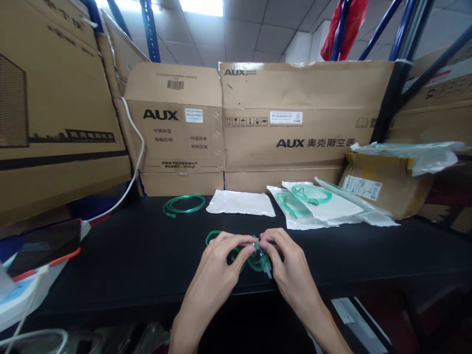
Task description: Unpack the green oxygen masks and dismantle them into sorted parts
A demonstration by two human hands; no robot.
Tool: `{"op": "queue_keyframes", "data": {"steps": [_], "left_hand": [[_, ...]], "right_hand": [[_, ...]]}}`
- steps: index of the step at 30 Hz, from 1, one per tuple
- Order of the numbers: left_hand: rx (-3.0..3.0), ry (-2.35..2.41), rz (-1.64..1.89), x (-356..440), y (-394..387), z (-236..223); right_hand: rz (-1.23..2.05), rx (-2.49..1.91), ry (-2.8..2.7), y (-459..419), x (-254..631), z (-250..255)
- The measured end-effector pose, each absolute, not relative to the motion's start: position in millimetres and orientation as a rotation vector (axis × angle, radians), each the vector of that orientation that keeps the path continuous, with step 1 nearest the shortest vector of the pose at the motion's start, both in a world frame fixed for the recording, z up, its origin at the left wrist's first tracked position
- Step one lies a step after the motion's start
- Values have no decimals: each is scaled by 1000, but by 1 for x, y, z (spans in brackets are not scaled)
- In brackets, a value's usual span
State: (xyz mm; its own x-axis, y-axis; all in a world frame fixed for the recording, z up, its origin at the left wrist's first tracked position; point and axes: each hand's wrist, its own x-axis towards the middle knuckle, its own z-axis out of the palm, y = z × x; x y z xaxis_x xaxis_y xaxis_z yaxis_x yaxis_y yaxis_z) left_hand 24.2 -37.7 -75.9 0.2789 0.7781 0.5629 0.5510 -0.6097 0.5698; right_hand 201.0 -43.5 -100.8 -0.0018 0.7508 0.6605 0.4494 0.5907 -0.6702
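Observation:
My left hand (220,263) and my right hand (285,260) meet over the black table (129,255) near its front edge. Both pinch a green oxygen mask with tubing (254,258), fingers closed on it between them. A loop of its green tube (211,237) sticks out behind my left hand. Part of the mask is hidden by my fingers.
A coiled green tube (183,204) lies at the back left of the table, a flat white pouch (240,202) beside it. Packaged masks in pouches (317,204) lie at the right, next to an open carton (383,189). AUX cardboard boxes (291,123) wall the back. A phone (44,243) lies left.

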Motion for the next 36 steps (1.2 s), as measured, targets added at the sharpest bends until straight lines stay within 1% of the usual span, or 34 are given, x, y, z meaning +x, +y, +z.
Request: {"op": "queue_keyframes", "data": {"steps": [5,12,18,30,33,36], "left_hand": [[2275,1218,1221,25,-38,-77],[2211,1191,1069,24,-40,-75],[2198,1175,1051,24,-38,-76],[2107,1234,1075,24,-39,-72],[2112,1232,1091,25,-41,-71],[2091,1252,1108,27,-44,-70]], "right_hand": [[322,-1022,-1651,-45,200,-98],[351,-1023,-1655,-48,197,-95],[383,-1025,-1662,-47,198,-97],[766,-898,-1636,-45,210,-90],[722,-894,-1611,-46,208,-92],[610,-890,-1624,-47,205,-95]]}}
